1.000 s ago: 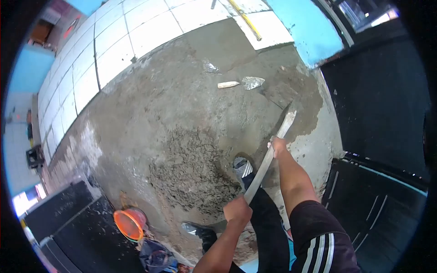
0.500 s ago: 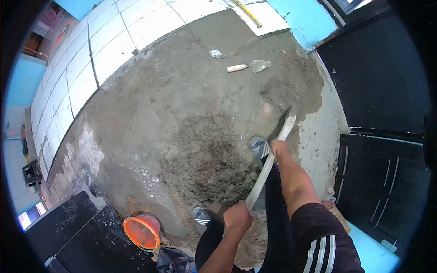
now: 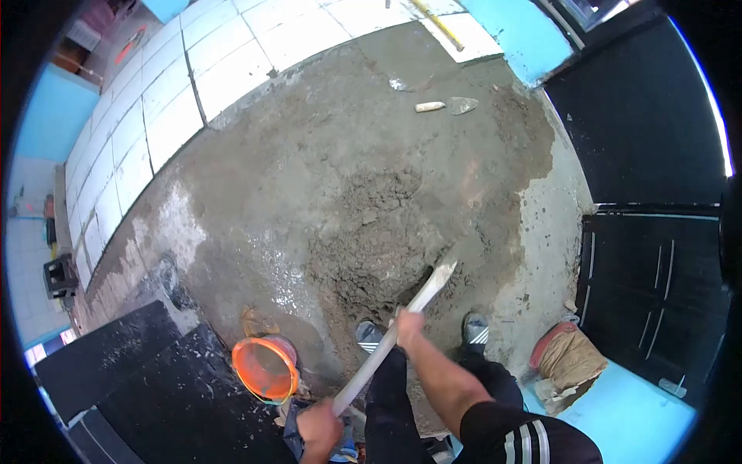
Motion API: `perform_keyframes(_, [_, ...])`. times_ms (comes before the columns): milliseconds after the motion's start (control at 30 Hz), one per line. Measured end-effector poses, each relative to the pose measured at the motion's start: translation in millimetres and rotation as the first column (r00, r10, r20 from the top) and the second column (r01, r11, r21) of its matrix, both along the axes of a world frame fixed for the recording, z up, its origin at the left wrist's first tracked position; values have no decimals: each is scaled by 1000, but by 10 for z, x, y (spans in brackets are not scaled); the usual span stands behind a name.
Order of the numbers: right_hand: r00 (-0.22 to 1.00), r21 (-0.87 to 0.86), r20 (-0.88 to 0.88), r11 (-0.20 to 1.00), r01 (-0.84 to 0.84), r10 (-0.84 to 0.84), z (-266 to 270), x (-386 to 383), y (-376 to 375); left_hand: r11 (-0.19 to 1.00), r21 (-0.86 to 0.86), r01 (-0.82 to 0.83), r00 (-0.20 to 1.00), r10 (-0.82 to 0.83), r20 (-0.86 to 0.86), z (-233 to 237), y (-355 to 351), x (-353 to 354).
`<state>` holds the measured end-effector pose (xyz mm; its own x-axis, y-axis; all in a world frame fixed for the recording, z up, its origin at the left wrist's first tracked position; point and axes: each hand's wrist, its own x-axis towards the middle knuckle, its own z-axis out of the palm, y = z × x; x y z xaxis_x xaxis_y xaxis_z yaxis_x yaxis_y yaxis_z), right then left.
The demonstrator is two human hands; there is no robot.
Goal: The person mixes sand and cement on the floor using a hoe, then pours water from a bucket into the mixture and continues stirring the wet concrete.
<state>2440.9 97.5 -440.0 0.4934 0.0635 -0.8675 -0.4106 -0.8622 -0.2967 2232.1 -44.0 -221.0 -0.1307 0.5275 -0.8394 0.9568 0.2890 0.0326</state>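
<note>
My left hand (image 3: 319,428) is closed around the rear end of a shovel's pale handle (image 3: 371,366), low in the view. Farther along, my right hand (image 3: 410,325) grips the same handle near its middle. The handle slants up and right; its front end meets a heap of wet mortar (image 3: 371,255), where the blade blends into the grey and is hard to make out. A trowel (image 3: 463,106) with a light grip lies on the wet floor beyond the heap.
An orange bucket (image 3: 264,370) stands at lower left beside black panels (image 3: 185,394). White floor tiles (image 3: 232,69) border the mortar; a yellow level-like bar (image 3: 440,25) rests on one. Black cabinets (image 3: 657,263) and a brown sack (image 3: 570,357) are at right.
Both hands and the shovel have moved left and down, and the shovel's front end has come from the right side to the heap's near right edge. My feet have shifted too.
</note>
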Motion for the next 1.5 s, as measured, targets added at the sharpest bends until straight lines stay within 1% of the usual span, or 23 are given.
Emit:
perform_keyframes(67, [999,114,19,993,-41,39,-439,55,-664,996,-85,37,999,-40,-27,71,-341,-63])
perform_keyframes(133, [980,152,152,977,-152,129,-35,87,-832,979,-188,76,995,-85,-42,116,-686,-50])
perform_keyframes(200, [949,197,240,947,-255,206,292,236,-800,996,-72,60,991,-51,122,122,-972,144])
perform_keyframes(233, [936,234,261,926,-297,235,351,424,-701,996,-86,-17,996,24,85,-289,-1381,236])
perform_keyframes(267, [921,268,288,901,-342,264,335,667,-579,998,-62,21,995,-15,99,-353,-1171,470])
perform_keyframes(367, [880,98,335,917,-387,335,-580,1609,-87,992,-86,91,994,-85,74,-541,-197,1320])
perform_keyframes(400, [905,168,331,927,-335,267,-482,1844,368,998,-36,49,991,-45,126,-685,102,1574])
perform_keyframes(467, [790,62,466,877,-477,398,-937,2500,932,990,139,26,983,-51,178,-843,704,2076])
perform_keyframes(567, [927,187,227,921,-343,299,-1092,3201,1646,987,159,7,975,-42,219,-892,1411,2739])
perform_keyframes(633, [861,101,319,889,-446,396,-1617,3578,1725,992,122,11,975,-38,221,-871,1586,3022])
perform_keyframes(700, [847,60,320,883,-465,425,-1809,3657,1553,998,48,41,979,-50,196,-743,1508,3104])
perform_keyframes(833, [856,-33,212,879,-475,471,-969,3027,996,996,-44,80,991,-75,111,-633,923,2893])
perform_keyframes(900, [880,-55,267,918,-393,392,-1202,2559,530,981,-167,100,995,-101,3,-445,615,2674])
perform_keyframes(967, [905,-121,153,916,-382,398,-633,2178,372,967,-214,139,985,-158,-73,-79,469,2486])
perform_keyframes(1000, [822,-64,92,827,-559,563,-858,1940,115,969,-205,138,981,-161,-103,109,349,2381])
perform_keyframes(1033, [745,-93,56,747,-659,664,-645,1780,16,972,-189,140,978,-166,-128,275,274,2302])
perform_keyframes(1067, [868,-42,70,871,-489,491,-559,1554,-189,977,-178,117,982,-141,-128,532,276,2292])
perform_keyframes(1100, [923,-21,-85,925,-379,376,-349,1441,-318,980,-174,95,986,-117,-122,785,248,2276])
perform_keyframes(1133, [932,-18,-102,936,-352,348,-83,1411,-411,993,-49,106,992,-109,-61,887,67,2121])
perform_keyframes(1233, [949,-7,-160,961,-278,273,736,1430,-596,973,-162,162,975,-183,-124,1269,-91,2000])
perform_keyframes(1300, [963,-8,-148,973,-230,227,845,1537,-604,950,-291,109,972,-164,-170,1350,44,2081])
perform_keyframes(1400, [990,-2,-36,990,-139,139,618,1892,-451,937,-145,318,935,-335,-119,1098,309,2326])
perform_keyframes(1500, [992,98,114,993,-64,53,78,2682,-158,928,-36,372,925,-373,-65,231,517,2590])
